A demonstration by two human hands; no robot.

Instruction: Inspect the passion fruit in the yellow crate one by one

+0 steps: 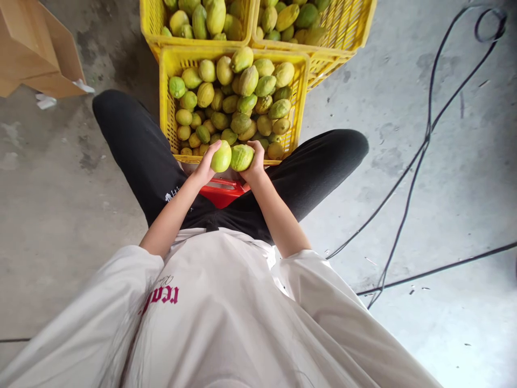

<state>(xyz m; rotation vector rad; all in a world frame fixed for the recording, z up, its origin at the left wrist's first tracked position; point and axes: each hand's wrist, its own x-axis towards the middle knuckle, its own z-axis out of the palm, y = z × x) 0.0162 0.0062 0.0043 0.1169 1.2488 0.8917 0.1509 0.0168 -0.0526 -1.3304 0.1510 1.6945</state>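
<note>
My left hand [207, 166] is closed around a light green fruit [222, 157]. My right hand [255, 164] grips a second, darker green fruit [241, 157], and the two fruits touch side by side. Both hands hover over the near rim of a yellow plastic crate [166, 102] heaped with green and yellow-green fruits, which stands between my knees. A red object [221, 191] shows just under my hands, partly hidden by them.
Two more yellow crates of fruit [150, 21] [355, 27] stand behind the near one. A brown cardboard box [36, 48] lies at the far left. Black cables [420, 156] run across the concrete floor on the right.
</note>
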